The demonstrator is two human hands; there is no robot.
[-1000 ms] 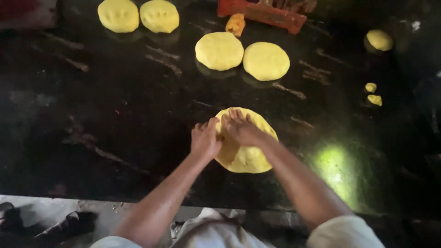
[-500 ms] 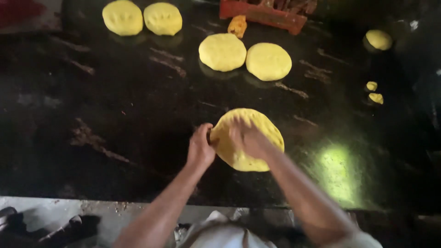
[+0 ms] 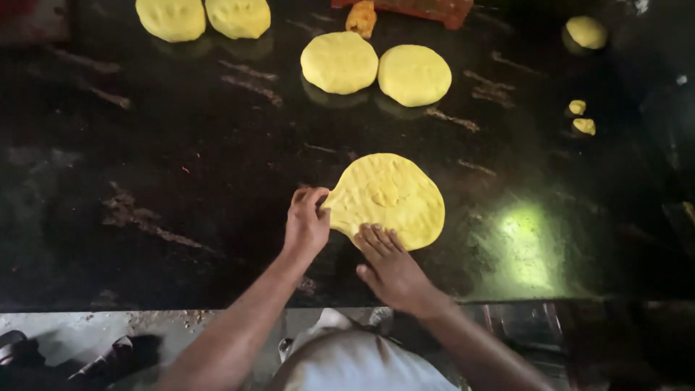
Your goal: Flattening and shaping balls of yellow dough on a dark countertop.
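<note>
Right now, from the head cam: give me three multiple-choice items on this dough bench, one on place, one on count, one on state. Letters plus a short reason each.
1. Where does the left hand meet the flattened dough disc?
A. its left edge
B. its far edge
C. nowhere

2. How many thick yellow dough rounds lie in the two pairs at the back of the black counter?
A. two
B. four
C. six

3. How does the right hand lie?
A. closed in a fist
B. lifted clear of the counter
C. fingers flat on the disc's near edge

Answers:
1 A, fingers pinch the left rim.
2 B, two pairs.
3 C, fingers spread over the near rim.
</note>
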